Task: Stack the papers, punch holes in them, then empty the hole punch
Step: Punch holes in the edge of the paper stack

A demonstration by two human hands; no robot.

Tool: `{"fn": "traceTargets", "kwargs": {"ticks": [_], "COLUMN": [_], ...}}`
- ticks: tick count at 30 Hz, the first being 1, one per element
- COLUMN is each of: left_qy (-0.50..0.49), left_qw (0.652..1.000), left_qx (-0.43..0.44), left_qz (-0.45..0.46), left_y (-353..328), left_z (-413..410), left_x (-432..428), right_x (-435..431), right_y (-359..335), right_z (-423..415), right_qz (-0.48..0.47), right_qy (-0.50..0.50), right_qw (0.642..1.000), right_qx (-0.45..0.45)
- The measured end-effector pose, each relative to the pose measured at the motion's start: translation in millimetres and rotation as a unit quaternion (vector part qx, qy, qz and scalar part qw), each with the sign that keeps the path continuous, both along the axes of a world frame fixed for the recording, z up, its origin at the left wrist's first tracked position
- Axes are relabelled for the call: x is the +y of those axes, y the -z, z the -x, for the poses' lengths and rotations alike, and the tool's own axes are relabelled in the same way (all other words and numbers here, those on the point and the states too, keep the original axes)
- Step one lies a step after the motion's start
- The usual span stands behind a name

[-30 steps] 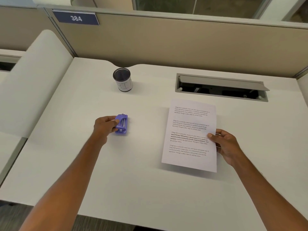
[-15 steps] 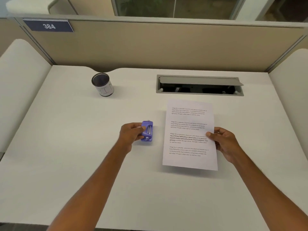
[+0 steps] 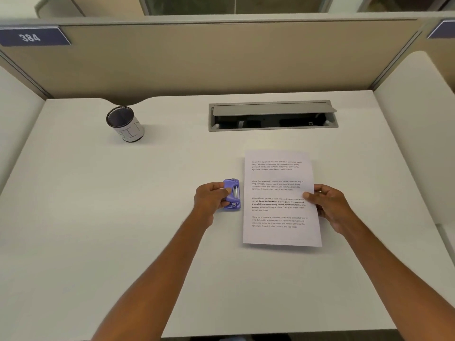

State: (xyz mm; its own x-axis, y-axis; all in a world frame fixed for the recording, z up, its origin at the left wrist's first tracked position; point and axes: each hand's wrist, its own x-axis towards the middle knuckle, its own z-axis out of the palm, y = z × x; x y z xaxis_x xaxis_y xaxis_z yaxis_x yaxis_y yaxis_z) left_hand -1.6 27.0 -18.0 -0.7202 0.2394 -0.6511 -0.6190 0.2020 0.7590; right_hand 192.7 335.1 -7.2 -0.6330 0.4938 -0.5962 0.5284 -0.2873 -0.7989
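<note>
Left hand (image 3: 210, 201) grasps the purple hole punch (image 3: 232, 194), now carried in from out left to just beside the left edge of the papers (image 3: 280, 198), not yet touching. Right hand (image 3: 328, 207) pinches the papers at their right edge, thumb on top; the grip and the sheets have stayed put. Papers lie as one squared stack on the bench (image 3: 123, 242), so stacking looks done. Punch closing on the papers suggests hole punching comes next; edge not yet in the slot. Cup (image 3: 125, 124) stands well off to the far left of the papers, likely for the emptying
</note>
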Motion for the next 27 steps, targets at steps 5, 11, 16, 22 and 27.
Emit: {"fn": "traceTargets", "kwargs": {"ticks": [5,11,16,22,27], "left_qy": [0.004,0.008,0.010,-0.019,-0.007], "left_qw": [1.000,1.000,1.000,0.999,0.998], "left_qx": [-0.012,-0.015,0.002,0.020,0.038], "left_qz": [0.009,-0.002,0.004,0.023,0.050], "left_y": [5.5,8.3,6.6,3.8,2.0], "left_z": [-6.5,-10.1,-11.9,-14.5,-15.6], "left_x": [2.6,-1.8,-3.8,-3.3,-1.2], "right_x": [0.7,-2.5,-7.3,-13.3,-20.0], "right_y": [6.5,10.7,11.8,12.6,13.0], "right_z": [-0.5,4.7,11.9,18.2,25.0], "right_qz": [-0.001,-0.002,-0.004,0.002,-0.001], "right_qy": [0.005,-0.004,-0.017,-0.023,-0.030], "right_qw": [1.000,1.000,1.000,1.000,0.999], "right_qx": [-0.006,-0.009,-0.012,-0.013,-0.013]}}
